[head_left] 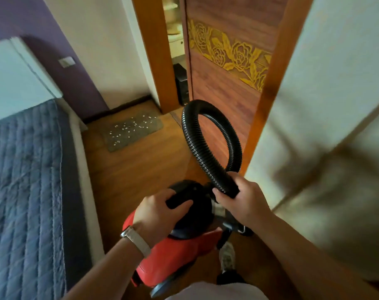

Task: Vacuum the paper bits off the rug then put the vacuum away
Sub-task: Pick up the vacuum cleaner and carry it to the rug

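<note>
Bedroom with wooden floor [136, 169]. The rug [133, 131], beyond the vacuum [173, 254], is still strewn with paper bits [128, 127]: nothing cleaned yet. Left hand [160, 211] grips the vacuum's handle; right hand [242, 195] grips its looped hose [208, 148].

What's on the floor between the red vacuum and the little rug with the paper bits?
Just bare wooden floor, as the head view shows. The vacuum is close by at the bottom, and the rug lies farther ahead.
</note>
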Demonstrator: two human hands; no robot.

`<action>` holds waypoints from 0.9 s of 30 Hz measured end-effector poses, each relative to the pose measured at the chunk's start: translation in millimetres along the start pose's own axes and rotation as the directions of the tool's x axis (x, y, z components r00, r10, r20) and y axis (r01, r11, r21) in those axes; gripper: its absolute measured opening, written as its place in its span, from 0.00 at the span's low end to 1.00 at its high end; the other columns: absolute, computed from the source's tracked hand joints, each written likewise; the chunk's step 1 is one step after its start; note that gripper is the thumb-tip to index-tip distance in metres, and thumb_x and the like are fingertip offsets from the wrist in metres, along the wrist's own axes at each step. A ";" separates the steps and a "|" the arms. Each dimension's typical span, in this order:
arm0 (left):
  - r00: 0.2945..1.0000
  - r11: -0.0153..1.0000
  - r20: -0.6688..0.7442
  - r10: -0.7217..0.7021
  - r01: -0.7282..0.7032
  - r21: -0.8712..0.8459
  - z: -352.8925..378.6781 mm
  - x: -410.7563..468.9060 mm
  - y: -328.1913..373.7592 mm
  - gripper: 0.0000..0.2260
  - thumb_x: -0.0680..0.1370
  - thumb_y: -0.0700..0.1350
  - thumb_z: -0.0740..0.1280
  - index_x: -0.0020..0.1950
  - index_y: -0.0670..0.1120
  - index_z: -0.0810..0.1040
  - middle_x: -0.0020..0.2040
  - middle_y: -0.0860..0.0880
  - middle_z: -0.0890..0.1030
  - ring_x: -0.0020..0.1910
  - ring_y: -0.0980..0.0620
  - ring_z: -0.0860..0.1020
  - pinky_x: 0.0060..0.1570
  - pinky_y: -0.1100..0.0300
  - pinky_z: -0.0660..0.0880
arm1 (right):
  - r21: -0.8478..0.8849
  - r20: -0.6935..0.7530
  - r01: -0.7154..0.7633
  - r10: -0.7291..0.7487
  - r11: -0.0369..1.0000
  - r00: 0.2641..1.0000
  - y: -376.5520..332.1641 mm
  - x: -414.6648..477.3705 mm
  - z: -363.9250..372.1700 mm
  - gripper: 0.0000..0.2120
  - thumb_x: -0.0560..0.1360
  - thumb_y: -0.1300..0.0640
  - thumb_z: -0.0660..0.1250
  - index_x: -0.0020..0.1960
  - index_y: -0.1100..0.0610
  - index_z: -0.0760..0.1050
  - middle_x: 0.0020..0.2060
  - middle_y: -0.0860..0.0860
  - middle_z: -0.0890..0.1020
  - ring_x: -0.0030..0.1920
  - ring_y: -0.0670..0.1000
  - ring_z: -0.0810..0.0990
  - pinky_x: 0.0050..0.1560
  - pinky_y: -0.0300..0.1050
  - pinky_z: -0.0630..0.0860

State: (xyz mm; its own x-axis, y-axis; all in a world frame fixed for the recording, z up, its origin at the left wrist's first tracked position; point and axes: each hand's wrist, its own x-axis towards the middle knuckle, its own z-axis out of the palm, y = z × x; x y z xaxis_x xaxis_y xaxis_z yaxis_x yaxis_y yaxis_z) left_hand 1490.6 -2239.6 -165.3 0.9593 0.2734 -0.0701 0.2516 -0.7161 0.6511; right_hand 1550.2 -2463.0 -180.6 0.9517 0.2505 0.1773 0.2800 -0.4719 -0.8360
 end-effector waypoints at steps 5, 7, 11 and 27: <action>0.983 0.994 -0.146 -0.106 0.105 -0.016 -11.9 61.2 26.8 0.15 0.68 0.65 0.71 0.43 0.54 0.82 0.34 0.56 0.81 0.33 0.60 0.79 0.33 0.53 0.79 | 0.042 0.131 0.060 -0.065 0.997 0.989 4.0 99.5 -9.9 0.16 0.68 0.38 0.68 0.55 0.37 0.73 0.39 0.41 0.83 0.41 0.42 0.82 0.41 0.48 0.80; 0.969 0.990 -0.199 -0.143 0.142 -0.023 -16.9 78.5 32.6 0.13 0.69 0.62 0.73 0.43 0.55 0.82 0.34 0.56 0.81 0.32 0.60 0.79 0.31 0.58 0.79 | 0.056 0.180 0.085 -0.094 0.995 0.979 3.6 131.4 -10.2 0.14 0.69 0.40 0.70 0.53 0.33 0.73 0.41 0.39 0.82 0.42 0.41 0.82 0.41 0.45 0.80; 0.943 0.979 -0.263 -0.202 0.197 -0.044 -28.6 104.6 35.1 0.11 0.70 0.62 0.73 0.42 0.56 0.81 0.32 0.57 0.80 0.34 0.63 0.78 0.27 0.66 0.74 | 0.088 0.259 0.133 -0.151 0.987 0.954 -3.5 173.8 -4.3 0.10 0.71 0.52 0.76 0.51 0.44 0.80 0.37 0.42 0.84 0.41 0.38 0.81 0.38 0.33 0.75; 0.882 0.930 -0.309 -0.357 0.303 -0.210 -71.0 248.6 -54.1 0.14 0.67 0.65 0.73 0.39 0.56 0.81 0.31 0.57 0.81 0.31 0.59 0.79 0.32 0.52 0.79 | 0.064 0.363 0.212 -0.220 0.975 0.905 -25.8 345.1 118.6 0.10 0.71 0.45 0.72 0.51 0.39 0.75 0.38 0.47 0.82 0.39 0.45 0.81 0.40 0.46 0.79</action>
State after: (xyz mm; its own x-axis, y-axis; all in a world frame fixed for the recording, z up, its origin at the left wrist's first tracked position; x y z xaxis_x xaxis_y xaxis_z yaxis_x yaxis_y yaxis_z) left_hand 1706.4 -2087.3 -164.3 0.7165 0.6949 -0.0606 0.4973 -0.4481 0.7429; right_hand 1856.6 -2264.1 -159.5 0.7545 0.6374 0.1563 0.4664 -0.3531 -0.8110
